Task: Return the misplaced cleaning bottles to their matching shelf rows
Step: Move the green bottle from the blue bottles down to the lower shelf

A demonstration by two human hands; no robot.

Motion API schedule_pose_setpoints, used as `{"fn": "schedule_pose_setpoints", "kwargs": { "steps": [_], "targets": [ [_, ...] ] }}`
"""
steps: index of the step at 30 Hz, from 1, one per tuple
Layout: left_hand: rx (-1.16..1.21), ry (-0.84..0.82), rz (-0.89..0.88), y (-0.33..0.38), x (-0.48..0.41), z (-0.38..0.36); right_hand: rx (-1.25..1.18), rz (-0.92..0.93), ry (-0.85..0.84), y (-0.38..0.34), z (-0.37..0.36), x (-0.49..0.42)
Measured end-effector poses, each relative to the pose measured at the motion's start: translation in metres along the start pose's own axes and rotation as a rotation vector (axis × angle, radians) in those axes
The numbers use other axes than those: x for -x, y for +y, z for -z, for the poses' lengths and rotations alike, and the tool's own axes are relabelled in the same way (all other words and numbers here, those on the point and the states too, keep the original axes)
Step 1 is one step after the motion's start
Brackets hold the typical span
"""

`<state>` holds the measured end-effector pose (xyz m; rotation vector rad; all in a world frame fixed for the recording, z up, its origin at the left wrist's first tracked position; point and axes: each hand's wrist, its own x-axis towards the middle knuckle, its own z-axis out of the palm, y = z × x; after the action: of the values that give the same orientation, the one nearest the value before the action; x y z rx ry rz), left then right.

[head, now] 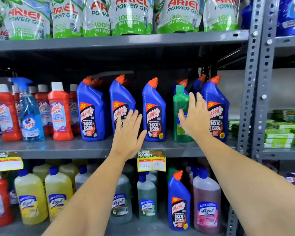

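Note:
On the middle shelf [58,149] a row of blue Harpic bottles [154,111] with orange caps stands upright. A green bottle [180,106] with a green cap stands among them, near the right end. My right hand [194,116] is spread open in front of this green bottle, fingers over its right side, not closed on it. My left hand [129,133] is open in front of the second Harpic bottle [121,103]. On the lower shelf a lone blue Harpic bottle [179,201] stands among the Lizol bottles [146,200].
Red Harpic bottles [60,111] and a blue Colin spray bottle [30,113] fill the middle shelf's left. Ariel gel pouches [131,16] line the top shelf. A grey perforated upright [250,92] bounds the right side, with green packets [279,132] beyond. Yellow Lizol bottles [31,196] stand lower left.

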<state>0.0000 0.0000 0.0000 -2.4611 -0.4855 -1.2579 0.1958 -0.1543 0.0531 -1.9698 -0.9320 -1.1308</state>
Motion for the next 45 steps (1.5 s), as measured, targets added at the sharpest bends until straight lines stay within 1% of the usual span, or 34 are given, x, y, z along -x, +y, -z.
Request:
{"fn": "schedule_pose_setpoints", "kwargs": {
  "steps": [2,4,6,10,15,20,25,28,30,34,36,38,40,42,45],
  "targets": [
    [0.005,-0.039,0.04,-0.003,0.021,-0.007,-0.088,-0.166,-0.046,-0.004,-0.002,-0.005],
    [0.016,-0.107,0.09,-0.012,0.049,-0.02,-0.157,-0.295,-0.128,-0.007,-0.007,-0.009],
    [0.051,-0.154,0.118,-0.021,0.062,-0.028,-0.209,-0.359,-0.186,-0.012,-0.014,-0.008],
    [0.086,-0.13,0.135,-0.022,0.064,-0.027,-0.242,-0.429,-0.197,-0.016,-0.027,-0.006],
    [0.073,-0.094,0.128,-0.022,0.068,-0.033,-0.317,-0.631,-0.254,-0.014,-0.041,0.001],
    [0.094,-0.037,0.117,-0.022,0.071,-0.041,-0.358,-0.666,-0.207,-0.011,-0.041,0.005],
    [0.086,-0.015,0.079,-0.023,0.072,-0.042,-0.395,-0.599,-0.126,-0.014,-0.033,0.016],
    [0.104,-0.036,0.009,-0.03,0.082,-0.043,-0.448,-0.524,-0.035,-0.014,-0.02,0.032],
    [0.086,-0.038,-0.049,-0.033,0.098,-0.046,-0.502,-0.512,0.042,-0.016,-0.008,0.047],
    [0.17,-0.055,-0.108,-0.03,0.147,-0.062,-0.657,-0.59,0.256,-0.031,0.019,0.082],
    [0.228,-0.149,-0.102,-0.024,0.18,-0.079,-0.72,-0.637,0.316,-0.039,0.027,0.106],
    [0.276,-0.284,-0.08,-0.019,0.217,-0.098,-0.733,-0.676,0.324,-0.046,0.03,0.134],
    [0.332,-0.42,-0.051,-0.019,0.254,-0.117,-0.722,-0.707,0.277,-0.053,0.022,0.169],
    [0.359,-0.546,-0.072,-0.022,0.288,-0.132,-0.682,-0.728,0.203,-0.062,0.007,0.203],
    [0.371,-0.696,-0.085,-0.026,0.323,-0.149,-0.621,-0.783,0.039,-0.071,-0.023,0.25]
  ]
}}
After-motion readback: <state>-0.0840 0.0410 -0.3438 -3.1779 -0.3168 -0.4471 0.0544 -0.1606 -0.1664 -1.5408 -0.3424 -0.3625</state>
